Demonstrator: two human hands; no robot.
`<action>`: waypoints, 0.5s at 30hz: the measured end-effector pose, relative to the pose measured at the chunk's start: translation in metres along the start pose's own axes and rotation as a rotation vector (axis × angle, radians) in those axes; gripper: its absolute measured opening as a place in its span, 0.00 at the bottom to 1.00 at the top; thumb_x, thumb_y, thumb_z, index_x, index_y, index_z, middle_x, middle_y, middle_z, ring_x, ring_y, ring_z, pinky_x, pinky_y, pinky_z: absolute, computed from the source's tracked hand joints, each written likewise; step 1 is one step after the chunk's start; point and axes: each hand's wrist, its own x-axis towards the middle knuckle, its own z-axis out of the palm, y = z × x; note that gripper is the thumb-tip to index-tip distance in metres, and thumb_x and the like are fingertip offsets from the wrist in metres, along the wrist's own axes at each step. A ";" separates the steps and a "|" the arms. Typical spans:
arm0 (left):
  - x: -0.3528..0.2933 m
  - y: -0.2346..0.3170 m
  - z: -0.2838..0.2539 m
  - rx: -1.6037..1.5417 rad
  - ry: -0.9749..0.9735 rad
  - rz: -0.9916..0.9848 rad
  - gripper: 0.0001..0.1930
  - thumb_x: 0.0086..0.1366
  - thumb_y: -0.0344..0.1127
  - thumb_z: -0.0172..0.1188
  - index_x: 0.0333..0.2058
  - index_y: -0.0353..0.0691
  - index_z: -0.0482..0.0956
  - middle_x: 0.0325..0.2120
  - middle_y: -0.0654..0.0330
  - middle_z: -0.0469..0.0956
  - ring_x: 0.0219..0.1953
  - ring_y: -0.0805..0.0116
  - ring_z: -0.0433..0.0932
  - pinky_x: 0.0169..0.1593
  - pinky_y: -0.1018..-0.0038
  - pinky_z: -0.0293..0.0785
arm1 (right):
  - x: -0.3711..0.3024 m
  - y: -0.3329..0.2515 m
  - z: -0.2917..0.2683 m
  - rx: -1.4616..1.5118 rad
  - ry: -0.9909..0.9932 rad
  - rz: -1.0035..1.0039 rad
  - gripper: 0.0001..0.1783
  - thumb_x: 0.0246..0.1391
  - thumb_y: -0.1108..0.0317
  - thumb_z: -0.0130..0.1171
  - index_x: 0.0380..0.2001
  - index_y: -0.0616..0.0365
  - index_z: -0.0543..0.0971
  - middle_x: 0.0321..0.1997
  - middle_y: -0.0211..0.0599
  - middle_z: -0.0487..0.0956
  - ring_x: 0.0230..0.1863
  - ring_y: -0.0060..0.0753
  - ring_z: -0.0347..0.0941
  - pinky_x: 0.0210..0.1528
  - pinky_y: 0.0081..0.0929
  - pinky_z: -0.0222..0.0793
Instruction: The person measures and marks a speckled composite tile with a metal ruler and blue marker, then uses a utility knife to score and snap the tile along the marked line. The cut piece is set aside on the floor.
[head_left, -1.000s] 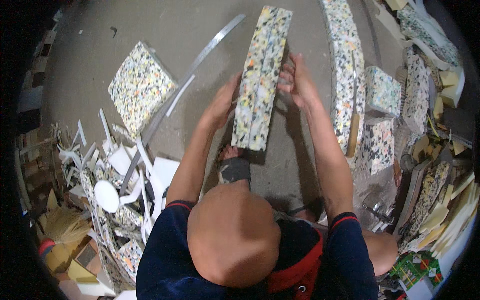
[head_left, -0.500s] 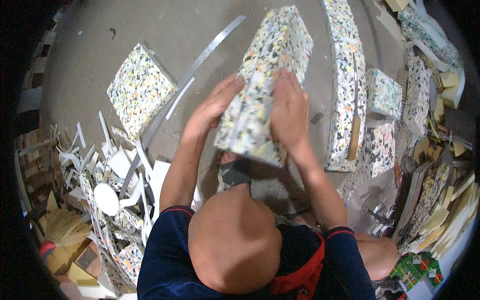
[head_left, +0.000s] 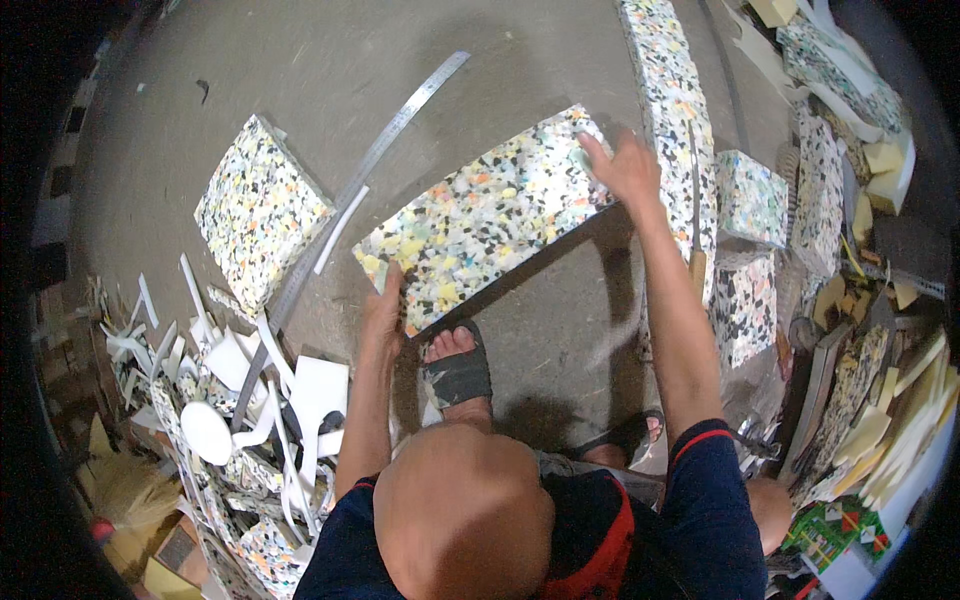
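A: Head view: what's held?
B: Speckled foam block (head_left: 490, 215), right of the steel ruler (head_left: 410, 108). Left hand (head_left: 382, 312) clamped on the end nearer the ruler, right hand (head_left: 630, 172) on the end farther from it, thumb on top. Hands well apart.
A: Block touching floor (head_left: 290, 60)?
B: Can't tell.
A: Rest, relative to ruler?
B: Square speckled slab (head_left: 262, 215) just left. Thin white strip (head_left: 342, 230) just right. White scraps (head_left: 320, 392) around its lower end. Long foam piece (head_left: 672, 110) well right, wooden-handled blade (head_left: 697, 272) lying on it.
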 end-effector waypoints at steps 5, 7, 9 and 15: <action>0.015 0.004 0.013 -0.305 -0.054 0.025 0.38 0.67 0.59 0.62 0.58 0.26 0.70 0.45 0.52 0.80 0.39 0.65 0.83 0.38 0.69 0.82 | 0.052 0.013 0.025 0.128 -0.220 0.108 0.60 0.48 0.19 0.51 0.51 0.77 0.79 0.56 0.75 0.75 0.62 0.65 0.73 0.62 0.47 0.70; 0.004 0.019 0.014 -0.326 -0.059 0.135 0.37 0.68 0.59 0.61 0.59 0.28 0.69 0.44 0.54 0.80 0.39 0.65 0.83 0.38 0.70 0.82 | 0.040 0.022 0.021 0.210 -0.228 0.069 0.59 0.48 0.19 0.51 0.51 0.76 0.79 0.54 0.74 0.77 0.60 0.64 0.74 0.61 0.47 0.71; 0.014 0.017 -0.010 -0.347 -0.145 0.276 0.37 0.68 0.59 0.61 0.62 0.35 0.65 0.49 0.54 0.79 0.44 0.63 0.83 0.44 0.66 0.83 | 0.020 0.030 0.018 0.341 -0.199 0.117 0.57 0.47 0.20 0.54 0.48 0.76 0.81 0.51 0.71 0.79 0.59 0.62 0.76 0.60 0.44 0.72; -0.017 0.031 -0.078 -0.164 -0.170 0.388 0.44 0.61 0.52 0.67 0.68 0.36 0.56 0.59 0.52 0.72 0.58 0.57 0.76 0.59 0.57 0.76 | -0.062 0.059 -0.022 1.059 -0.267 0.028 0.55 0.61 0.27 0.49 0.66 0.73 0.61 0.65 0.58 0.70 0.65 0.48 0.70 0.66 0.43 0.66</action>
